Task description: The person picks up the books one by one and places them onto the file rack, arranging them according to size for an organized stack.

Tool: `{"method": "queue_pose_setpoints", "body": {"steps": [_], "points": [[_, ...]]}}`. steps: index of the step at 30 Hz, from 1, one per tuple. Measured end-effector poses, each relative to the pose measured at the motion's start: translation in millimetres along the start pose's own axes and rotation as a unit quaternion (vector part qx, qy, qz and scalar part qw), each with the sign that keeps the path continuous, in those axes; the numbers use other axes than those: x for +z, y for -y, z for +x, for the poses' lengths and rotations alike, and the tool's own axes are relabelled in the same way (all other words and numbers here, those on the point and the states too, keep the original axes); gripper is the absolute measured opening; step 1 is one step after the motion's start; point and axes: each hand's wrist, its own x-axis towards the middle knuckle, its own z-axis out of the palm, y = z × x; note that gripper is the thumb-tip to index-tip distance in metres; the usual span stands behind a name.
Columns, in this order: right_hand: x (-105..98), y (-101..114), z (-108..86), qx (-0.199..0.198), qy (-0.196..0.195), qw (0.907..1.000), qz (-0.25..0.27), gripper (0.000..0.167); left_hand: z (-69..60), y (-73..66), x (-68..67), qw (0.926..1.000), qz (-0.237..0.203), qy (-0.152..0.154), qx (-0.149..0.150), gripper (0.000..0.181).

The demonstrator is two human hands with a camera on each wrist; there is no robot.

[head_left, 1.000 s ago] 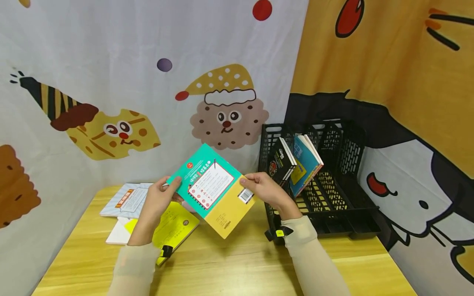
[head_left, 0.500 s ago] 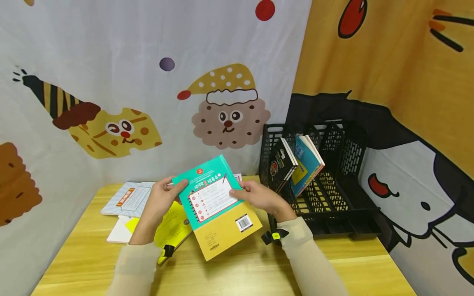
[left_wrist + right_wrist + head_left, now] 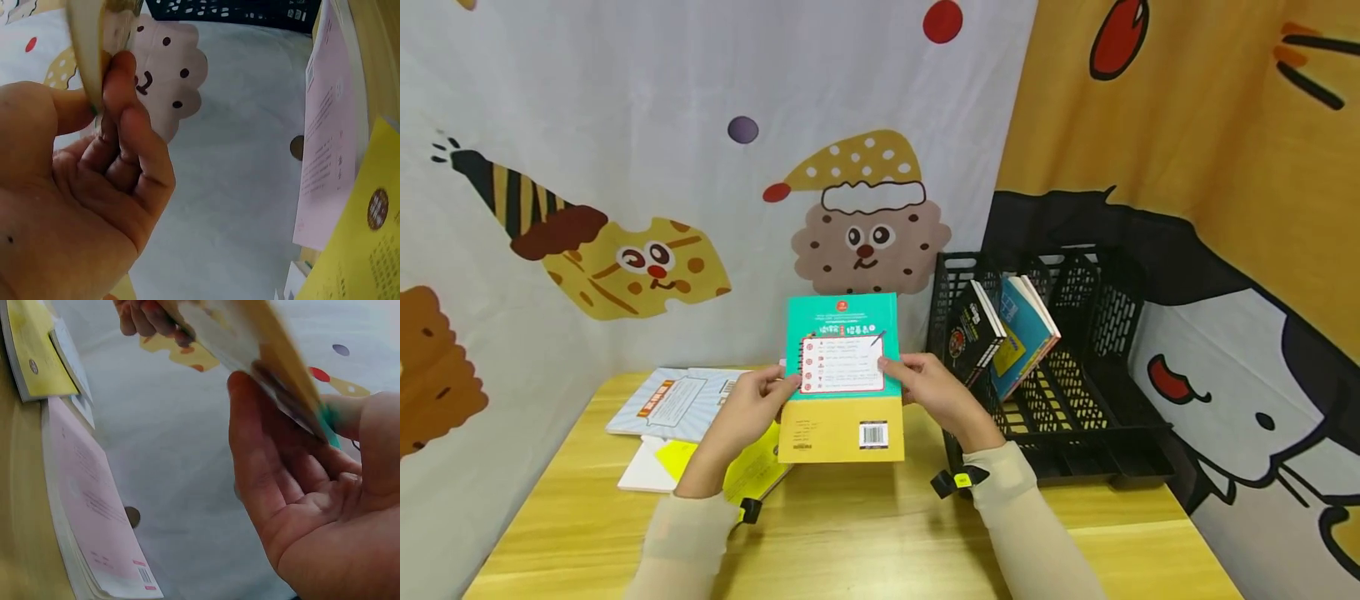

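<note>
A green and yellow book (image 3: 842, 429) is held up above the table, its barcode side towards the head camera and its edges nearly square to the view. The left hand (image 3: 747, 421) pinches its left edge, thumb on the cover and fingers behind. At the right edge, the right hand (image 3: 942, 396) grips it the same way. Both wrist views show the book (image 3: 86, 44) almost edge-on, between thumb and curled fingers of the left hand (image 3: 94, 181) and of the right hand (image 3: 312, 487).
On the table (image 3: 850, 542), left, lie a light blue book (image 3: 681, 408), a yellow book (image 3: 752, 471) and a white one (image 3: 643, 471). A pink book (image 3: 94, 494) shows in the wrist views. Right, a black rack (image 3: 1052, 433) holds black books (image 3: 970, 333) and blue ones (image 3: 1022, 333).
The green and yellow book has turned from a slanted position to nearly upright in the head view. The left hand has moved slightly right, and the right hand's hold has shifted along the book's edge.
</note>
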Motion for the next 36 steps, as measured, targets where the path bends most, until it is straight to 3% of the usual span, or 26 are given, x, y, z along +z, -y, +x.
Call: {"method": "queue_pose_setpoints", "body": {"steps": [5,11,13,16,18,20,23,27,31,36], "points": [[-7,-1,0.6,-0.008,-0.027,0.9996,0.006,0.049,-2.0,-2.5,-1.8,0.9993,0.012,0.017,0.031,0.034],[-9,5,-1.5,-0.020,-0.053,0.9984,-0.002,0.048,-0.8,-3.4,5.1,0.9992,0.017,0.024,0.029,0.035],[-9,7,-2.5,-0.026,-0.071,0.9971,0.007,0.050,-0.6,-2.8,8.4,0.9983,0.013,0.052,0.020,0.038],[-11,9,-4.4,-0.029,-0.115,0.9927,0.024,0.052,-0.7,-1.7,11.8,0.9927,-0.002,0.120,0.008,0.040],[-13,8,-4.6,-0.024,-0.136,0.9899,0.033,0.054,-0.9,-1.1,12.4,0.9909,0.003,0.134,0.010,0.042],[-15,6,-4.4,-0.015,-0.143,0.9890,0.034,0.056,-1.1,-0.8,12.0,0.9925,0.012,0.120,0.020,0.044],[-16,3,-3.3,-0.004,-0.115,0.9930,0.026,0.059,-1.2,-0.8,10.0,0.9969,0.033,0.062,0.035,0.046],[-12,1,-2.2,-0.004,-0.026,0.9996,-0.002,0.053,0.4,-1.2,8.9,0.9990,0.027,0.018,0.032,0.041],[-6,0,-0.5,-0.028,0.047,0.9984,-0.017,0.050,2.1,-2.5,9.0,0.9999,0.007,-0.005,0.011,0.043],[-3,3,-2.5,-0.046,0.021,0.9983,-0.030,0.049,3.6,-1.9,11.8,0.9999,0.015,-0.006,-0.006,0.043]]}}
